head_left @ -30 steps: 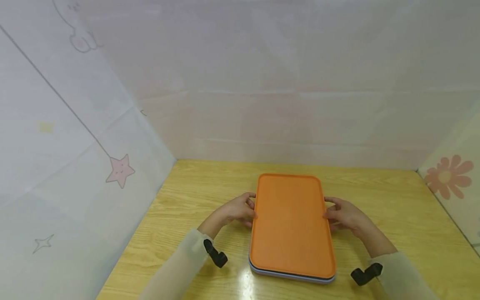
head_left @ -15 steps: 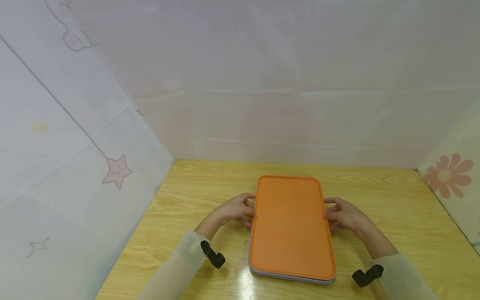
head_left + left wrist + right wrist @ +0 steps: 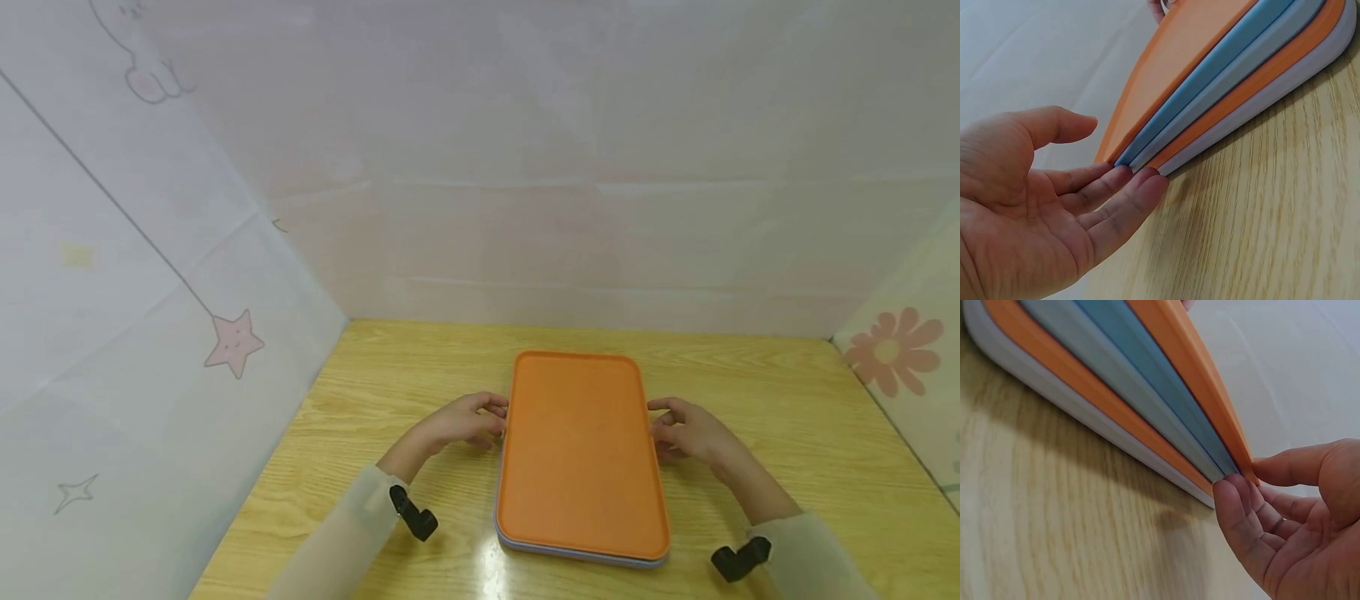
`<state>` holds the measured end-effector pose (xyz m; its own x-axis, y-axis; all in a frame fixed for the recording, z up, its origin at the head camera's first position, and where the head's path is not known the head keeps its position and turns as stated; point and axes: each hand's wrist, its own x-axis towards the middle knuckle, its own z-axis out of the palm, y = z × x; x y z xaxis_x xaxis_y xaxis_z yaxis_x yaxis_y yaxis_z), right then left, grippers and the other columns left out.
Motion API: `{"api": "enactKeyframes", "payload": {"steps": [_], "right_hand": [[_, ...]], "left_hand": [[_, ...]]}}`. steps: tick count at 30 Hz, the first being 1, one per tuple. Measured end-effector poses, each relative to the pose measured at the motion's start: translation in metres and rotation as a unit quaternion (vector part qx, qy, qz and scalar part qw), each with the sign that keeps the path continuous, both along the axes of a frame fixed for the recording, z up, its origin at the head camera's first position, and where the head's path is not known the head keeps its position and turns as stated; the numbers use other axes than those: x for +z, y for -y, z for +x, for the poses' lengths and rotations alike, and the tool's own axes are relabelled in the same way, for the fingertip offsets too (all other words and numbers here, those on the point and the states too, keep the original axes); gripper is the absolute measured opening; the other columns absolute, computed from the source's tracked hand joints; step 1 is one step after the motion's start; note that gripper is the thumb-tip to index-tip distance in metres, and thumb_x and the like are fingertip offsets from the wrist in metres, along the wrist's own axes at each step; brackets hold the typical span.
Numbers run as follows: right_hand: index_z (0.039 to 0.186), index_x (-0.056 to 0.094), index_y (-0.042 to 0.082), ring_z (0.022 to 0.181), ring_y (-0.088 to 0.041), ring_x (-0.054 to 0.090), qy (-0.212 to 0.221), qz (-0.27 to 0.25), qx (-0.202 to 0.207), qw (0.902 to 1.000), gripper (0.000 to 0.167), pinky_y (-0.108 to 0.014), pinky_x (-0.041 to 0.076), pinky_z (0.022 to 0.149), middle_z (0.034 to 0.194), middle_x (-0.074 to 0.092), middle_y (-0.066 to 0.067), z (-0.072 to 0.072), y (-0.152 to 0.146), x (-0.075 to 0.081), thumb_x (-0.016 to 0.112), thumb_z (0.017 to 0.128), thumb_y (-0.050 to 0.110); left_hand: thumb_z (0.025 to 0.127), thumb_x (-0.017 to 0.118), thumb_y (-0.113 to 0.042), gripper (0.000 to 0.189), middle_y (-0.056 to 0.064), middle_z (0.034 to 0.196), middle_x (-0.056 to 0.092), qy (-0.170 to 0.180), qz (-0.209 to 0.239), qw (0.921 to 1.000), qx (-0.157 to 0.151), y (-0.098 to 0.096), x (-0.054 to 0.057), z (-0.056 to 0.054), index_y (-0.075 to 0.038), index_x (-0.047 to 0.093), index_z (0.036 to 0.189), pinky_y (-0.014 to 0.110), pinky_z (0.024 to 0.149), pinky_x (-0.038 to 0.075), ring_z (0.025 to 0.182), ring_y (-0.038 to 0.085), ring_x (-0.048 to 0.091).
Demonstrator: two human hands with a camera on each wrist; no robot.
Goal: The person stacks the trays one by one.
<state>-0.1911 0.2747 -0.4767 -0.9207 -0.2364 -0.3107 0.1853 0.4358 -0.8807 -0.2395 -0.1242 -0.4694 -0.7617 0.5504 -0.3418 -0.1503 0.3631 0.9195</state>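
A stack of several shallow rectangular trays lies on the table, topped by an orange tray (image 3: pixel 583 454). Below that, the left wrist view shows a blue tray (image 3: pixel 1200 74), a grey tray (image 3: pixel 1229 81), a second orange tray (image 3: pixel 1254 87) and a pale lavender tray (image 3: pixel 1272 97) at the bottom. My left hand (image 3: pixel 467 421) is at the stack's left side, its fingertips touching the tray edges while the thumb stands clear of them. On the opposite side, my right hand (image 3: pixel 693 433) touches the edges with relaxed fingers, the thumb against the top tray's rim.
The wooden table (image 3: pixel 397 367) reaches a pale back wall sheet (image 3: pixel 480 242). Printed sheets with a pink star (image 3: pixel 234 343) and a red flower (image 3: pixel 892 352) stand at the left and right. A black wrist camera (image 3: pixel 414 514) sits on the left sleeve, another (image 3: pixel 741 558) on the right.
My left hand has drawn slightly left, its thumb coming off the top tray's edge. The right hand has shifted a little toward me. The stack stays almost in place.
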Motion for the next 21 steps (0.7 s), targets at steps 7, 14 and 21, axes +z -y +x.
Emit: {"api": "enactKeyframes", "payload": {"steps": [7,14,21], "right_hand": [[0.146,0.037,-0.01,0.087,-0.025,0.068,-0.002,-0.014,-0.009,0.9999,0.052,-0.044,0.062,0.079,0.107,0.06,-0.018,0.0028,0.0029,-0.0026,0.058,0.102,0.009],[0.144,0.037,-0.011,0.085,-0.026,0.068,-0.003,-0.033,-0.013,0.9993,0.051,-0.046,0.062,0.077,0.107,0.061,-0.019,0.0027,0.0048,-0.0065,0.058,0.101,0.006],[0.144,0.037,-0.01,0.084,-0.026,0.066,-0.004,-0.036,-0.02,0.9991,0.049,-0.046,0.061,0.077,0.105,0.061,-0.018,0.0027,0.0088,-0.0076,0.057,0.101,0.005]], "left_hand": [[0.102,0.06,-0.015,0.051,0.019,0.136,0.052,-0.005,0.004,0.9999,-0.011,0.0027,-0.0023,-0.0009,-0.002,0.045,0.149,0.051,0.094,0.057,0.118,0.037,0.061],[0.103,0.057,-0.014,0.051,0.019,0.137,0.052,-0.011,0.014,0.9997,-0.016,0.0062,-0.0058,-0.0008,-0.001,0.044,0.15,0.053,0.097,0.055,0.119,0.037,0.061],[0.103,0.054,-0.009,0.05,0.022,0.144,0.05,0.017,0.075,0.9968,-0.024,0.0099,-0.0072,-0.0008,0.0,0.044,0.151,0.06,0.101,0.049,0.117,0.03,0.062]]}}
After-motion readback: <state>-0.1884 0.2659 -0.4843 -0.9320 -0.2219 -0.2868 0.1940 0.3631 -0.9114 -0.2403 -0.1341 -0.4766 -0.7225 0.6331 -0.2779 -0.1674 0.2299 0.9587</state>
